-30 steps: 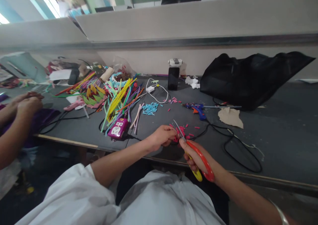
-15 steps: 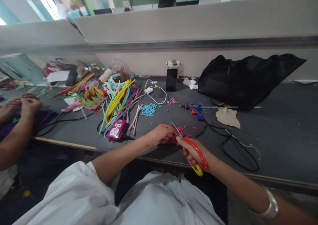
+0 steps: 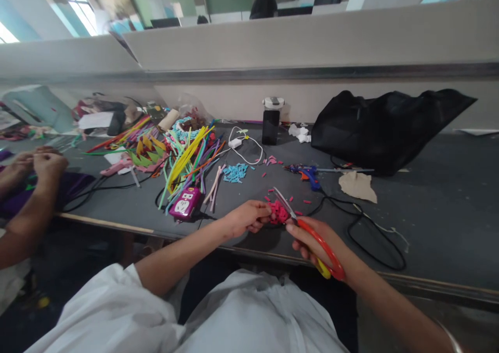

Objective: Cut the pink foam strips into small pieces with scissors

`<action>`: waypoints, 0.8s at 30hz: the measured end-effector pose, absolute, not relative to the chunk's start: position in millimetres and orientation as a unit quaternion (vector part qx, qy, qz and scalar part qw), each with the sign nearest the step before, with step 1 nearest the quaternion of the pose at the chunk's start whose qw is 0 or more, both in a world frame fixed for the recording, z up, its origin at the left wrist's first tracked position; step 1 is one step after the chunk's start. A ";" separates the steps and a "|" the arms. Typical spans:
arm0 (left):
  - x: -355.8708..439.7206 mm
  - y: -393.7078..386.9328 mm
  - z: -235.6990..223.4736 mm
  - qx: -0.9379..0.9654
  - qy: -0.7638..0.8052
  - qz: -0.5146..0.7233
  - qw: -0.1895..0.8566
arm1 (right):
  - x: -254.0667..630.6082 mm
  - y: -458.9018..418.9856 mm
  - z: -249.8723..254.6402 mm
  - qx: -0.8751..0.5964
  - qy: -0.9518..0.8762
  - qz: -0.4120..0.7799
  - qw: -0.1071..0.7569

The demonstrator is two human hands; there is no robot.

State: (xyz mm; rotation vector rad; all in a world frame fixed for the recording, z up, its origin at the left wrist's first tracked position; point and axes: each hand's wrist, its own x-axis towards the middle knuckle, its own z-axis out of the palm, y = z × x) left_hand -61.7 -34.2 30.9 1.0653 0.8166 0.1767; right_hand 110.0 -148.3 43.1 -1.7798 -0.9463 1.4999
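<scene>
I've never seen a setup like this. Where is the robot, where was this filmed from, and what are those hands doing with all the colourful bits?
There is no robot here: these are a person's bare hands, seen by one camera worn on their head, looking forward and down. The right hand holds scissors. The left hand is beside the pink-red pieces, fingertips together; whether it pinches something is too small to tell.

On the dark table lie blue pieces, fuzzy stems, a blue glue gun and a black bag. The hands at the far left belong to someone else.
</scene>
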 end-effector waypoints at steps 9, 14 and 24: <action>-69.4 -94.1 27.0 0.418 0.292 -0.015 0.860 | 114.3 -187.7 44.1 -0.703 -0.557 0.301 0.323; -67.0 -100.7 30.0 0.387 0.260 -0.049 0.883 | 102.4 -193.1 37.8 -0.646 -0.620 0.302 0.326; -71.3 -90.3 43.1 0.418 0.267 -0.070 0.866 | 109.5 -185.1 39.6 -0.639 -0.596 0.365 0.322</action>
